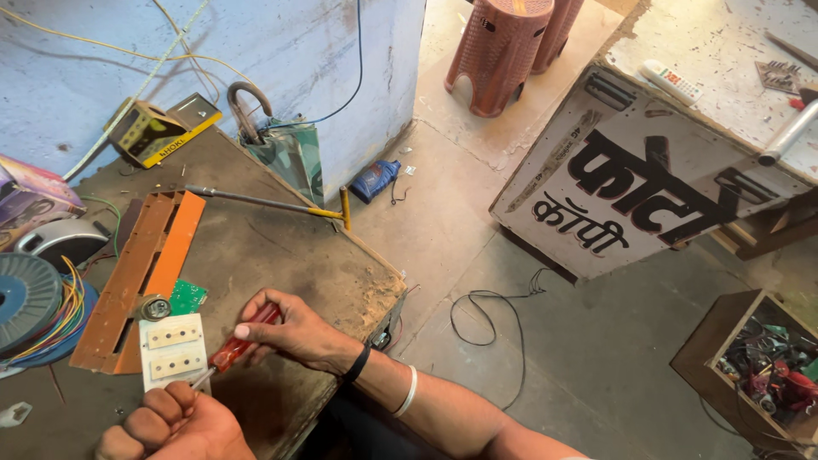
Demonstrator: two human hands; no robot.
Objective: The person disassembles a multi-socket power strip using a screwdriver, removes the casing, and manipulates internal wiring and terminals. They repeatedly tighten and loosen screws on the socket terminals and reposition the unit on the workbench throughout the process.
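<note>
My right hand (294,330) grips a red-handled screwdriver (243,341); its metal tip points down-left at the near end of a white switch plate (173,349) lying on the wooden workbench (273,255). My left hand (175,424) is a closed fist at the plate's near edge, right by the screwdriver tip; whether it pinches something is hidden. A green circuit board (187,296) and a small round metal part (156,307) lie just beyond the plate.
An orange metal channel (145,273) lies left of the plate, with wire spools (34,307) further left. A long rod tool (264,203) and a yellow box (158,129) sit at the back. The floor to the right holds a signboard (630,187), plastic stools (503,51) and a parts crate (758,366).
</note>
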